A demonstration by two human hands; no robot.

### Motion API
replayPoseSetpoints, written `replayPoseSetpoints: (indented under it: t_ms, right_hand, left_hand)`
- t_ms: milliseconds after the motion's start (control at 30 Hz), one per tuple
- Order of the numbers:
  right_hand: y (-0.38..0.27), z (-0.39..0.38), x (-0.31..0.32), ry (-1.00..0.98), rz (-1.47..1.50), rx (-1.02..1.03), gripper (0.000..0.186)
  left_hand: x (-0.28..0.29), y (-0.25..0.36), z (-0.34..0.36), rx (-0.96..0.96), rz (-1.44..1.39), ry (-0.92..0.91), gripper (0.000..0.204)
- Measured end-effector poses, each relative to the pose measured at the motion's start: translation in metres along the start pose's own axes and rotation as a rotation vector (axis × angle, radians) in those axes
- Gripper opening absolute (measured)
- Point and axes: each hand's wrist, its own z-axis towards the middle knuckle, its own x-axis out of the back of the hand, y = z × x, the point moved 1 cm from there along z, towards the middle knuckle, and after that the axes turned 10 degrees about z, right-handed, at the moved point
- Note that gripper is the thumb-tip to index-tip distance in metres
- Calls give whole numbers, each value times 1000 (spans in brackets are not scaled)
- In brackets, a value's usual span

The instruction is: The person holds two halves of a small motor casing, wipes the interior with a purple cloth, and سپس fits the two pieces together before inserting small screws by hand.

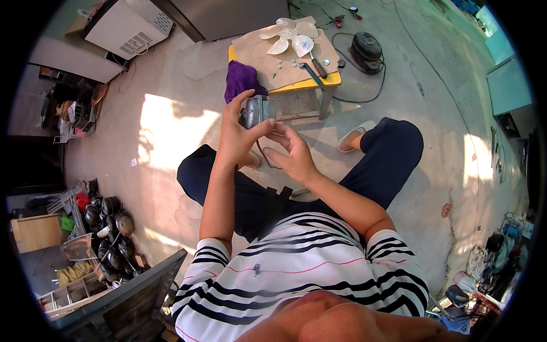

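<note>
My left hand point(232, 130) is closed around a small grey electric motor point(257, 110), held above the floor in front of my knees. Its fingers reach over the far side and the thumb lies along the near side. A dark cord point(262, 155) hangs from the motor and passes behind my right hand point(296, 158). That hand is just below the motor, thumb and fingers apart, with its fingertips close to my left thumb. Whether they touch the motor I cannot make out. A purple cloth point(241, 81) hangs at the near left corner of a yellow table point(296, 85), just beyond the motor.
Cardboard point(250, 50) covers the tabletop, bearing a white fan blade point(289, 37), a screwdriver point(319, 67), a green-handled tool point(311, 74) and several small nuts. A black compressor point(366, 51) stands right of the table. Piled dark compressors point(111, 233) lie at the left.
</note>
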Motion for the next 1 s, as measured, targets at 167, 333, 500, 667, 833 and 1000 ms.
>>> replayPoseSetpoints:
  t_ms: [167,333,500,667,833,1000]
  right_hand:
    - [3,8,4,-38,8,-38,60]
    - [4,16,5,-32,-7,-84,53]
    - [-19,56,40,-215,-414,-115,31]
    - [-55,150,81,-15,-804,45,20]
    - [-33,214,98,-166,-1293,136,19]
    - [3,226,99,-152,-1377,190,15]
  left_hand:
    - [0,-9,5,-67,61,36,68]
    - [5,-16,15,-91,83,5,67]
    - [19,-37,36,235,-521,-200,62]
    - [31,-44,70,305,-708,-262,59]
    - [22,-53,97,292,-732,-279,58]
    - [5,-69,97,278,-750,-254,60]
